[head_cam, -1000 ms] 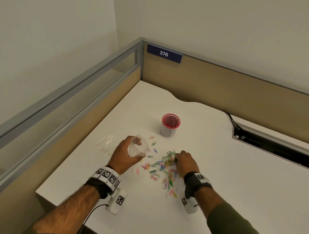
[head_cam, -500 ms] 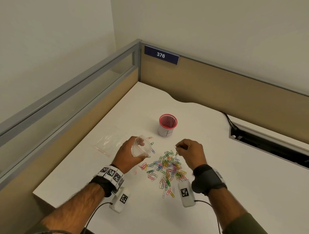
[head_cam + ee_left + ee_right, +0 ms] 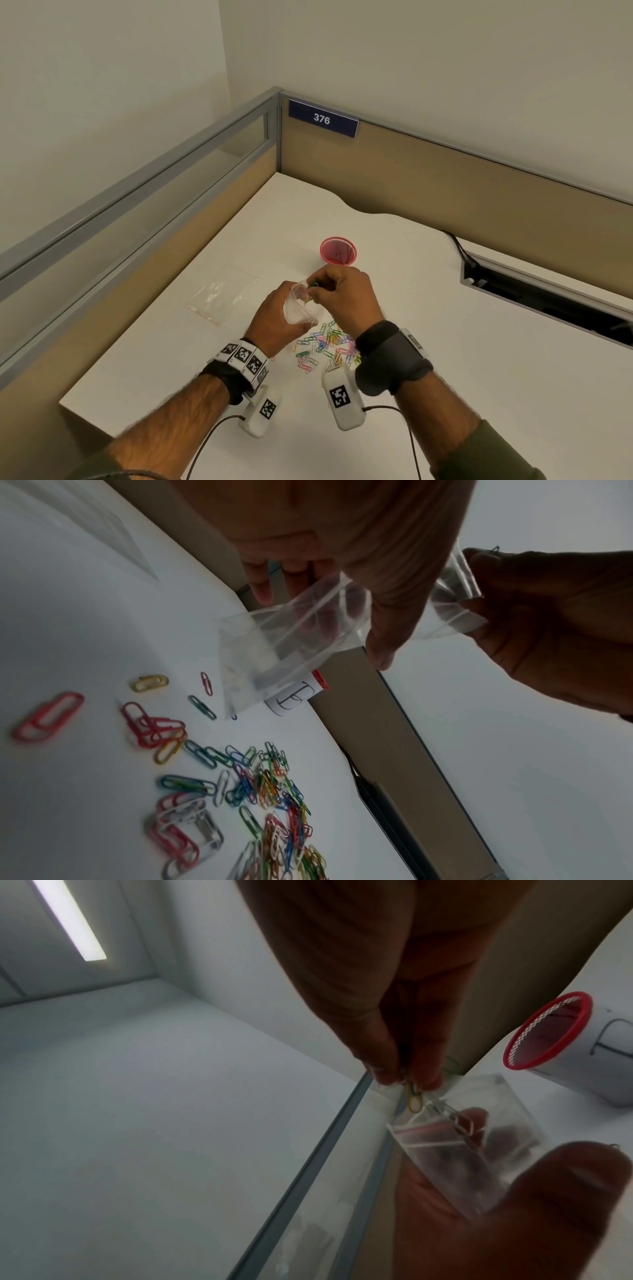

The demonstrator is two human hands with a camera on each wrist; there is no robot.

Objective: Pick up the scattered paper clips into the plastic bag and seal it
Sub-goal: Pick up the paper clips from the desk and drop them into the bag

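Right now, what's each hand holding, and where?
Left hand grips the open plastic bag around its body. Right hand pinches paper clips by their upper ends, above the bag's mouth.

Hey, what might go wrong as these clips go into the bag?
The right hand pinches several paper clips at the narrow mouth of the plastic bag; one may snag the rim and fall. The left hand holds the limp bag in mid-air, so its mouth may collapse.
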